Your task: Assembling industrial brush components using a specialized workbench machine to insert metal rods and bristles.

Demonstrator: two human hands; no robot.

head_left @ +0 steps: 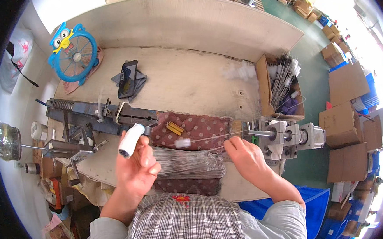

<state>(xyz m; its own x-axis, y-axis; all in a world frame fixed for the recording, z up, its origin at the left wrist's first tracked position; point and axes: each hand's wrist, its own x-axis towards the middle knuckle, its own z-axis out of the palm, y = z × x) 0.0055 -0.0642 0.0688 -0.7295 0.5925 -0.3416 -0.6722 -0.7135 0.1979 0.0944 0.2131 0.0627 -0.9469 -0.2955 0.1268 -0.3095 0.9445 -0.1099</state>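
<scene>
My left hand is raised over the bench's left part, fingers curled. A white tube-like piece with a dark end lies at its index finger; whether it is worn or held I cannot tell. My right hand pinches a thin wire near the spindle of a metal machine. At the wire's left end is a blurred white tuft, over a dotted brown cloth. In front of both hands lies a thick bundle of grey wires. A small yellow block rests on the cloth.
A metal fixture with a spring stands at the left. Behind are a blue toy-like fan and a phone on a cloth. A cardboard box of wire brushes sits at the right, and a blue crate below the bench.
</scene>
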